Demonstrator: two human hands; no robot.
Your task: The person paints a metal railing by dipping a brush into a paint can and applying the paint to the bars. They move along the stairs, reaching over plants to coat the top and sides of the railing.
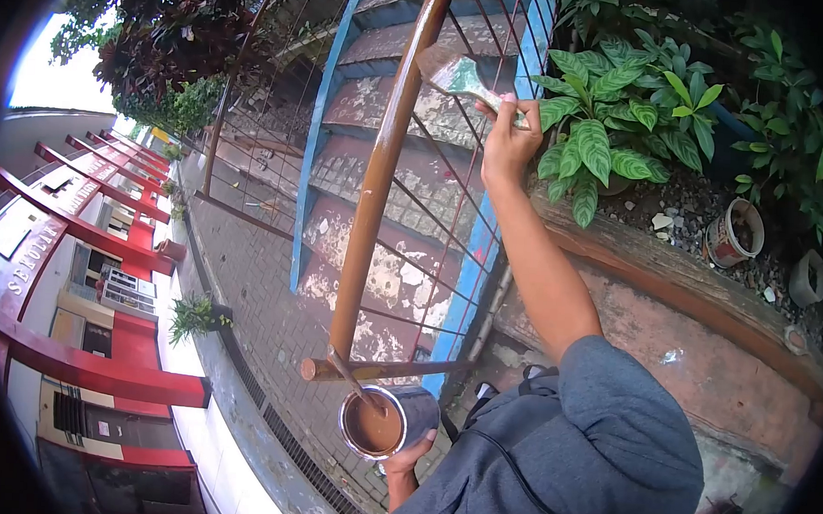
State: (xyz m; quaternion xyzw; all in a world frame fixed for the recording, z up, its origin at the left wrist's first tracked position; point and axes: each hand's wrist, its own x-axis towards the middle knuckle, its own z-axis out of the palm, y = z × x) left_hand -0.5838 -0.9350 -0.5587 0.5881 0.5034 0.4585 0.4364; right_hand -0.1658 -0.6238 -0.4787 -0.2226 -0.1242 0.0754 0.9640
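Note:
My right hand (513,146) is closed around the handle of a wide paintbrush (460,76) with a worn green-and-white body. The brown bristles touch or nearly touch the brown handrail (384,167), whose upper part looks wet and glossy. Lower down, my left hand (410,454) grips a paint can (419,416) from below and the side. Inside the can is brown paint (372,430), and a stick (348,373) leans in it, its upper part out past the rim. The fingers under the can are partly hidden.
Behind the handrail are thin metal bars and worn steps (364,106) with blue edges (319,159). Leafy plants (605,118) and a pot (735,234) stand in a bed to the right. At left is a red-and-white building (126,372) beside a paved path (245,239).

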